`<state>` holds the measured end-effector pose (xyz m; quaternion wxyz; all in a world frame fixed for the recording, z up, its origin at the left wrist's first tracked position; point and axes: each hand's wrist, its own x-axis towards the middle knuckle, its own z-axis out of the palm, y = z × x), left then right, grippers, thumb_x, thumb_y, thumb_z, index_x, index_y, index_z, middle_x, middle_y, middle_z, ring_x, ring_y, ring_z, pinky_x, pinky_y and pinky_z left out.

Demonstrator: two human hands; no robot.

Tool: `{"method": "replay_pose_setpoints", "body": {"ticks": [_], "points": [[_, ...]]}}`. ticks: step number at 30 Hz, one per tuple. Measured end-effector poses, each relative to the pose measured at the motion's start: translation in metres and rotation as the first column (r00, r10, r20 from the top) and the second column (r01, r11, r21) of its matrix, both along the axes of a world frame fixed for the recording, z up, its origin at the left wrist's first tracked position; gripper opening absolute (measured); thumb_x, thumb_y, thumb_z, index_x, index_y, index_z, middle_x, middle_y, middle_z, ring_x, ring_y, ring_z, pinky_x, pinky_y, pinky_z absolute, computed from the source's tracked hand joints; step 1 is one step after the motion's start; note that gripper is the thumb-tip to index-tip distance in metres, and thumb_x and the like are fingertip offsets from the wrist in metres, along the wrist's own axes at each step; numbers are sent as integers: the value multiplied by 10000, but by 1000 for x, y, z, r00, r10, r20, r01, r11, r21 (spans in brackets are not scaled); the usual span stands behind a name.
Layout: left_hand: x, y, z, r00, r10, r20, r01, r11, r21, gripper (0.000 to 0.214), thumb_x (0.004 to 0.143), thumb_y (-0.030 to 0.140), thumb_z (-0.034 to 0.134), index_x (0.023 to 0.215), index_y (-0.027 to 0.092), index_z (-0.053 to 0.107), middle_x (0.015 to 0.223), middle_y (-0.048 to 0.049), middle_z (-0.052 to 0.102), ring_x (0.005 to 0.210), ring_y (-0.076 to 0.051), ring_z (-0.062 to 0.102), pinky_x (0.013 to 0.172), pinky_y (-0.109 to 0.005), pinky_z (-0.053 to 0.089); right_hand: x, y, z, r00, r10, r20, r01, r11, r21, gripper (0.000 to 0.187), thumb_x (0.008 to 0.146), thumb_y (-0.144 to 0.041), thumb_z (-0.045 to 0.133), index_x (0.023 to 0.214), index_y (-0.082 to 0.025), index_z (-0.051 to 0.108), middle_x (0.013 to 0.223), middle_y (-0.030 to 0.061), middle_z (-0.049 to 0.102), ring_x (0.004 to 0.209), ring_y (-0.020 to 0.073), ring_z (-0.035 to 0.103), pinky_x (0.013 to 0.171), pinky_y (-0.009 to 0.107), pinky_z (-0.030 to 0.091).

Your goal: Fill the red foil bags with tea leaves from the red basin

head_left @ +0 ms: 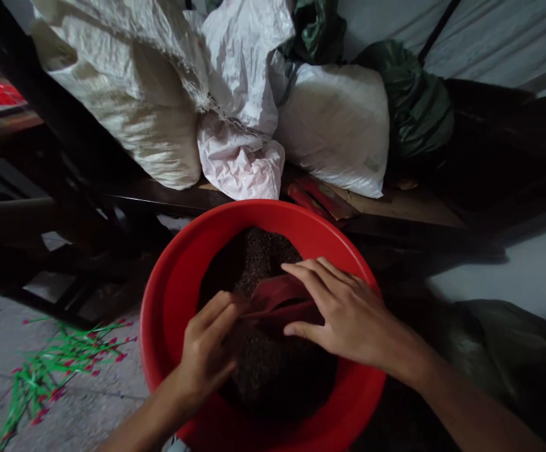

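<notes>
- Holding the pouch (277, 290) by one end looks like the weak point: the left hand (211, 339) seems to pinch its left end between bent fingers, and a slack pinch could let that corner slide out.
- The right hand (343, 311) is spread wide, thumb well apart from the fingers, at the pouch's right part. Whether it presses on the cloth I cannot tell; if it does not, that side could sag.
- The pouch is over the tub (152, 314), between the two hands, above dark grit (256, 248). Let go there, it would probably drop onto the grit.
- Its slit looks parted but narrow. Should the edges fold together, grit could end up on the outside of the cloth.
- Poor light may hide a mistake: pouch and grit are both dark, and the inside of the slit is too dim to read.
- A hard tug sideways might knock a wrist on the tub's rim, tip it, and spill grit towards the green stems (60, 370) on the floor.
- Sacks (333, 125) stand on the bench (159, 193) just behind; one slumping forward could reach the tub.
</notes>
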<state>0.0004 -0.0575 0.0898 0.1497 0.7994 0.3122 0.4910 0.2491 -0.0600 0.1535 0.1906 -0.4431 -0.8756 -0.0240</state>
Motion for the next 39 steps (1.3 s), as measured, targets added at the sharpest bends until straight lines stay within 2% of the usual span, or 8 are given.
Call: {"method": "replay_pose_setpoints", "body": {"ticks": [4,7,13,21,25,28,33,39], "points": [[13,-9,-7,990,-23,137,25,1000,-13,176,917,-1,677,1022,139,667,876,-34,669,792,-124,652,694,-226,547,-1,4,-4,987,149,53,-153,986,68,134,925,-203,780,884,-189,653,882,12,670,815,189,612,716,336,459],[8,-7,-4,990,13,142,-9,1000,-28,190,892,16,745,1017,139,671,889,-26,679,787,-99,670,708,-185,553,2,6,-12,979,205,-10,-200,963,181,314,1004,-157,657,707,-190,559,730,0,576,676,153,517,631,334,371],[-3,-7,-5,998,-43,48,41,999,30,260,890,-40,686,1102,111,671,947,-73,691,851,-139,672,729,-240,569,-7,4,-5,967,244,-68,-236,966,107,113,1003,-150,657,891,-157,674,843,26,656,815,177,594,765,333,439],[1,-11,-13,1000,-7,31,6,999,37,302,928,-37,604,1176,125,659,975,-82,690,865,-148,652,729,-252,565,-29,6,-10,956,292,39,-293,931,219,153,981,-93,585,865,-164,655,796,22,632,786,190,570,728,352,413],[-9,-7,-2,987,-66,-144,70,997,23,324,967,-4,574,1250,136,643,1041,-103,696,886,-165,656,753,-275,583,-38,9,-9,935,338,108,-355,892,281,225,985,-95,591,778,-183,597,725,-1,558,705,172,495,658,355,344],[-16,-1,5,962,-73,-263,117,981,154,271,972,12,524,1169,147,651,965,-90,708,841,-188,671,693,-286,589,-39,10,-7,915,390,104,-402,855,326,295,1000,-91,565,724,-193,556,694,-6,528,687,167,466,653,342,329],[-25,8,11,958,-2,-288,85,958,276,299,928,-25,529,1152,129,653,1015,-94,734,885,-202,711,731,-289,611,-21,9,-2,932,312,185,-354,893,277,247,1020,-86,534,806,-185,609,760,6,582,737,174,482,676,338,338],[-9,13,33,875,10,-485,168,932,322,258,1011,31,408,926,129,631,857,-76,695,667,-175,634,531,-297,506,-22,14,-8,922,357,150,-387,863,325,328,1008,-68,480,712,-191,549,690,13,511,686,181,457,637,347,307]]}}
